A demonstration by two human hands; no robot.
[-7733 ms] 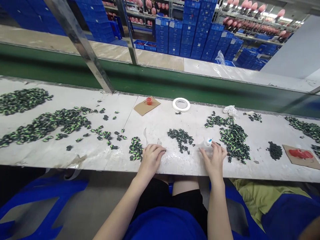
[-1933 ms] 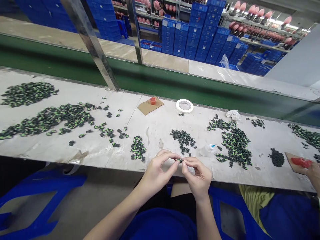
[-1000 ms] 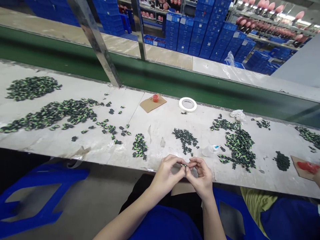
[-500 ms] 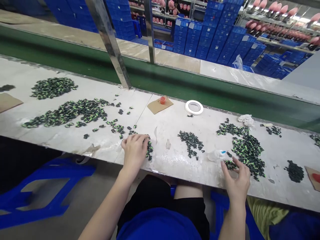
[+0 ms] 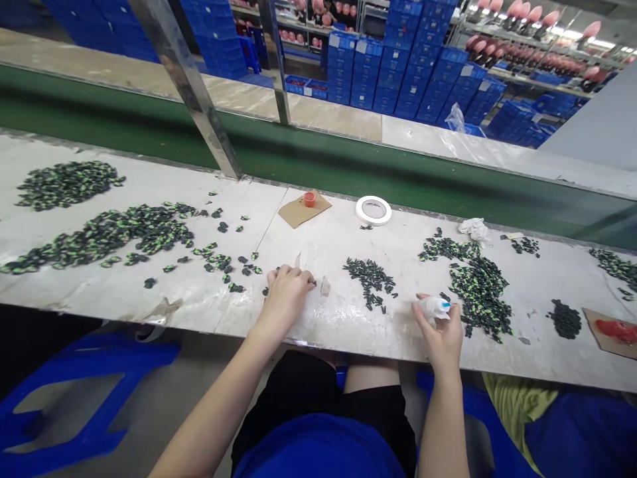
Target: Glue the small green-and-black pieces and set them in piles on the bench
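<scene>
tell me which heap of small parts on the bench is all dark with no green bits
The small heap of dark parts between the left hand and the right hand; the neighbouring heaps show green.

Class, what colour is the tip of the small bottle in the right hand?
Blue, on the clear small bottle in the right hand; head view.

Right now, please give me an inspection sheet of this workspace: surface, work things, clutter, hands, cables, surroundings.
Surface: white worn bench, scuffed, film peeling.
Job's things: small clear bottle with blue tip; black-and-green small parts; dark parts pile.
Clutter: tape roll; cardboard piece with red cap; crumpled tissue.
Hands: left hand rests palm down over parts at the bench edge; right hand holds the bottle.
Cables: nothing seen.
Surroundings: green conveyor belt; stacked blue crates; blue stool.
</scene>
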